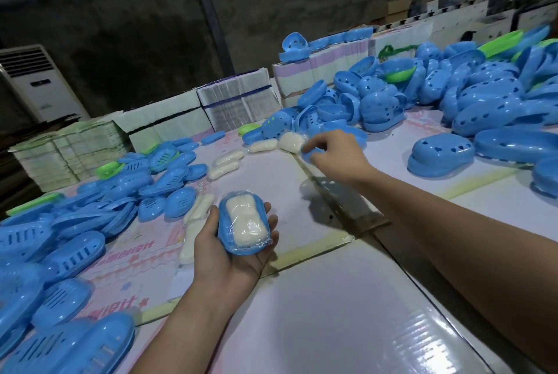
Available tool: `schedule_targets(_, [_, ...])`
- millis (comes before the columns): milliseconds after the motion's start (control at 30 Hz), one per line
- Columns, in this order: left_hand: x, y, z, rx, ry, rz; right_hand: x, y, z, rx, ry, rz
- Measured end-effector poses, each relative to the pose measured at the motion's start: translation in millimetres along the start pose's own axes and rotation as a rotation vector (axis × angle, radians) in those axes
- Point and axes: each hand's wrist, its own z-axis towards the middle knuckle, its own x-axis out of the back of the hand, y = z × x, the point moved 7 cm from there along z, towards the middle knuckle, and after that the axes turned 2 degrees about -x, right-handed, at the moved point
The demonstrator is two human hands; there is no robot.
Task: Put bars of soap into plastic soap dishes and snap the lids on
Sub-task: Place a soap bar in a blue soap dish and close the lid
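My left hand (229, 256) cups a blue soap dish (225, 224) from below, palm up. A white wrapped bar of soap (245, 222) lies inside the dish, which has no lid on it. My right hand (333, 153) reaches to the far middle of the table, and its fingers close on a blue lid (311, 154) beside a wrapped soap bar (291, 141). More wrapped bars (225, 164) lie loose between the two hands.
A heap of blue slotted dish bases (75, 222) covers the left of the table. A big pile of blue domed lids (453, 93) with a few green ones fills the right. Stacks of flat cartons (238, 99) line the far edge. White cardboard (332, 313) covers the near table.
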Motion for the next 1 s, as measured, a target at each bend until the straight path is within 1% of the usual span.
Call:
schedule_targets(67, [1,2,0,-0.013,0.016,-0.006,-5,-17,-14,-0.057,-0.062,0.341])
schedule_targets(133, [2,4,1,-0.03,0.039,-0.022,-12,-32,-26,-0.127,-0.143,0.625])
schedule_targets(200, [4,7,1,-0.063,0.064,-0.046,-24,-45,-36,-0.201,-0.279,0.934])
schedule_targets(233, [5,8,2,-0.085,0.077,-0.061,-32,-52,-43,-0.252,-0.375,1.094])
schedule_targets(267, [5,10,2,-0.109,0.087,-0.076,-39,-59,-51,-0.302,-0.477,1.213])
schedule_targets(300, [5,12,2,-0.13,0.088,-0.087,-47,-66,-59,-0.334,-0.571,1.271])
schedule_targets(333, [5,13,3,-0.144,0.084,-0.085,-54,-70,-66,-0.34,-0.634,1.27])
schedule_targets(367, [4,13,3,-0.148,0.08,-0.076,-60,-71,-70,-0.34,-0.651,1.239])
schedule_targets(400, [3,12,2,-0.142,0.077,-0.066,-64,-70,-72,-0.334,-0.624,1.191])
schedule_targets(467, [2,9,2,-0.127,0.072,-0.045,-66,-63,-70,-0.285,-0.467,1.068])
schedule_targets(533, [1,8,2,-0.116,0.078,-0.026,-62,-57,-66,-0.146,-0.297,0.777])
schedule_targets(567, [1,7,2,-0.111,0.086,-0.023,-62,-56,-66,-0.088,-0.257,0.624])
schedule_targets(633, [3,8,2,-0.105,0.111,-0.032,-68,-55,-69,-0.025,-0.25,0.406])
schedule_targets(733, [6,9,1,-0.102,0.153,-0.024,-76,-59,-76,0.066,-0.281,0.223])
schedule_targets(900, [10,11,1,-0.097,0.205,-0.012,-61,-75,-83,0.283,-0.163,-0.032])
schedule_targets(1000, [10,11,0,-0.087,0.213,-0.01,-61,-78,-83,0.27,-0.256,-0.151])
